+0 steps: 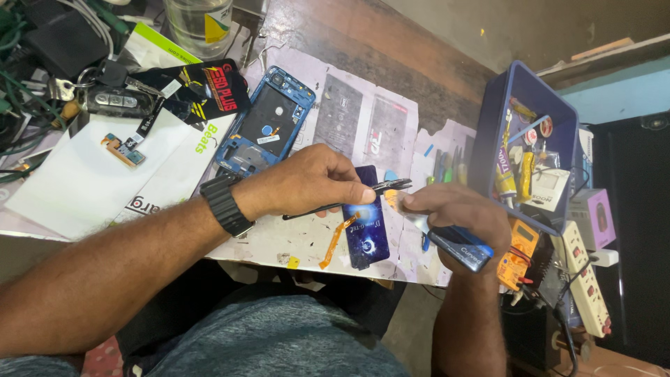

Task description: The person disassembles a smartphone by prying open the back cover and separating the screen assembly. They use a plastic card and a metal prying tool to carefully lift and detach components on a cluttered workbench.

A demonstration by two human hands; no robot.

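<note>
Worktop (391,63), dark wood, paper-covered: blue phone frame (265,126), key fob (118,102), blue parts tray (520,139), white power strip (586,279). Left hand (314,183): grip pinched together on black tweezers (373,190), over a dark phone panel (366,230) with orange flex cable (337,241). Right hand (460,213): grip closed around a blue-handled tool (460,248), fingertips meeting the tweezer tips.

This was a small phone repair workshop. The worn wooden bench (391,49) was covered with paper sheets, and an opened blue phone frame (265,126) lay on it. A blue box (488,126) held small tools and glue tubes. An orange multimeter (518,255), a power strip (586,276) and tangled cables (21,91) were nearby.
</note>
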